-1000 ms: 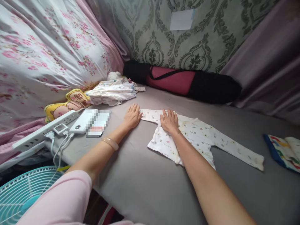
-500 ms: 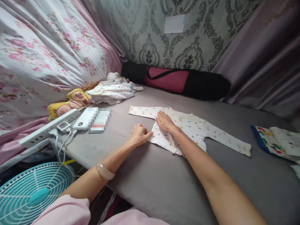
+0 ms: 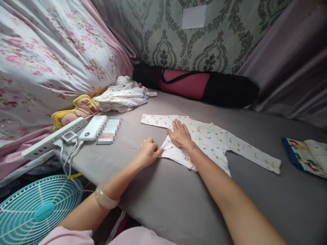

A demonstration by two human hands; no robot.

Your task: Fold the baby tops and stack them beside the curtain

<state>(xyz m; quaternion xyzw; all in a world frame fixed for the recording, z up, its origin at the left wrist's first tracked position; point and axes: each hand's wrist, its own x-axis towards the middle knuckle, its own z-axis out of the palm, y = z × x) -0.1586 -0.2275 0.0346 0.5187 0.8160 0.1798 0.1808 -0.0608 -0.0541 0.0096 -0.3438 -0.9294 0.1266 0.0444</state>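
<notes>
A small white long-sleeved baby top (image 3: 212,146) with a tiny print lies spread on the grey sheet (image 3: 163,200), its sleeves stretched out to both sides. My right hand (image 3: 180,133) rests flat on its left part, below the left sleeve, fingers extended. At the lower left corner of the hem, my left hand (image 3: 149,151) pinches the fabric between thumb and curled fingers and pulls it taut. My right forearm hides part of the hem.
Left of the top are a power strip (image 3: 56,137) with cables, a white power bank (image 3: 93,128) and a yellow cushion (image 3: 65,117). Crumpled clothes (image 3: 122,97) and a long black-and-red bag (image 3: 186,83) lie behind. Folded clothes (image 3: 306,153) sit right; a fan (image 3: 43,211) stands lower left.
My left hand has shifted slightly left and down, drawing the hem corner outward. My right hand stays flat on the top, its fingers a little straighter. The view has tilted slightly.
</notes>
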